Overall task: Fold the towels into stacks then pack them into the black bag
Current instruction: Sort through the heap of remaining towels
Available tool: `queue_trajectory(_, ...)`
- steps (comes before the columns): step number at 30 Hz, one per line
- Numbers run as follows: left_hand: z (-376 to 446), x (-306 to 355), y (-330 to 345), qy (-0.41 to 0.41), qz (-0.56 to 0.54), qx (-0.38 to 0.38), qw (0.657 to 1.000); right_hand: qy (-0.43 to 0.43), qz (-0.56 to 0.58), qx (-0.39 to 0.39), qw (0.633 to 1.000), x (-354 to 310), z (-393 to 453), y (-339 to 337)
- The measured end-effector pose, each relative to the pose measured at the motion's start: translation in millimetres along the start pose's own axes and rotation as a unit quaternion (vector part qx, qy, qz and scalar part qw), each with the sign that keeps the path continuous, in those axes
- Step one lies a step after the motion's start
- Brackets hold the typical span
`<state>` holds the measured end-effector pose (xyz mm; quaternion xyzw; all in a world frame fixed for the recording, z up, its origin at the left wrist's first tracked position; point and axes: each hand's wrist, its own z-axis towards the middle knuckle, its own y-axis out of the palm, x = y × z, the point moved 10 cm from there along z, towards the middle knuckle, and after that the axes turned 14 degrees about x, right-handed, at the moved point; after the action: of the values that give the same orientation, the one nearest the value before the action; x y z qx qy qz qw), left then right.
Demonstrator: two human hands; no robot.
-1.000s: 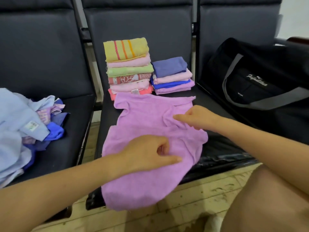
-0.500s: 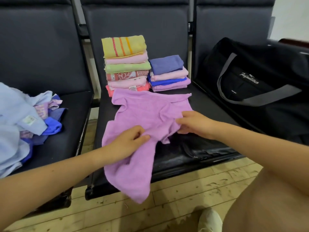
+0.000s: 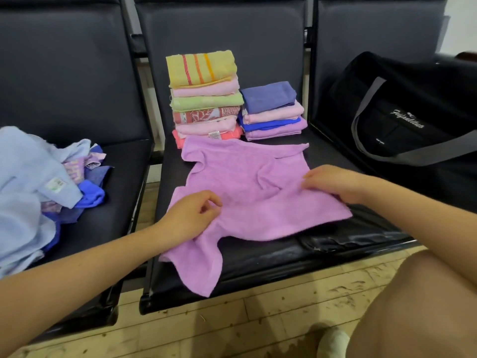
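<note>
A crumpled purple towel (image 3: 245,200) lies spread on the middle seat, with one corner hanging over the front edge. My left hand (image 3: 191,215) pinches its near left part with curled fingers. On the towel's right side my right hand (image 3: 335,183) grips a fold, fingertips tucked into the cloth. Behind the towel stand a tall stack of folded towels (image 3: 204,99) with a yellow striped one on top, and a shorter stack (image 3: 273,112) topped by a blue one. The black bag (image 3: 413,112) sits on the right seat.
A heap of unfolded light blue and blue towels (image 3: 38,182) fills the left seat. The three dark seats (image 3: 309,257) have backrests right behind the stacks. Below the seat edge is a worn tiled floor (image 3: 245,319). My knee is at the lower right.
The purple towel's right part has been pulled out to the right and now lies flatter on the seat. Both hands have moved apart, and less cloth hangs over the front edge.
</note>
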<state>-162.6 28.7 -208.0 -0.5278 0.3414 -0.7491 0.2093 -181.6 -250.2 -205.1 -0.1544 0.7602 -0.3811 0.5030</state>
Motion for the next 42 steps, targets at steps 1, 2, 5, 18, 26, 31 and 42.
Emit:
queue_trajectory(1, -1, 1, 1, 0.037, 0.054, 0.01, 0.998, -0.037, -0.083, 0.02, 0.996, 3, 6, 0)
queue_trajectory(2, -1, 6, -1, 0.082, 0.091, 0.034, 0.992, -0.061, -0.133, 0.03, 0.989, 5, 9, 2)
queue_trajectory(5, -12, 50, -13, 0.219, 0.108, 0.102, 0.964, -0.188, -0.178, 0.105, 0.96, -19, 9, -4)
queue_trajectory(18, -20, 58, 41, 0.258, 0.206, -0.028, 0.944, -0.426, -0.148, -0.117, 0.885, -52, -50, 70)
queue_trajectory(26, 8, 51, 23, 0.041, 0.055, -0.048, 0.996, -0.318, -0.02, -0.113, 0.941, -65, -40, 46)
queue_trajectory(31, 27, 48, 13, 0.121, 0.226, -0.01, 0.967, -0.29, -0.041, -0.053, 0.955, -56, -14, 19)
queue_trajectory(42, 99, -24, -11, -0.024, 0.173, 0.025, 0.984, -0.11, 0.046, 0.307, 0.944, -16, 70, -57)
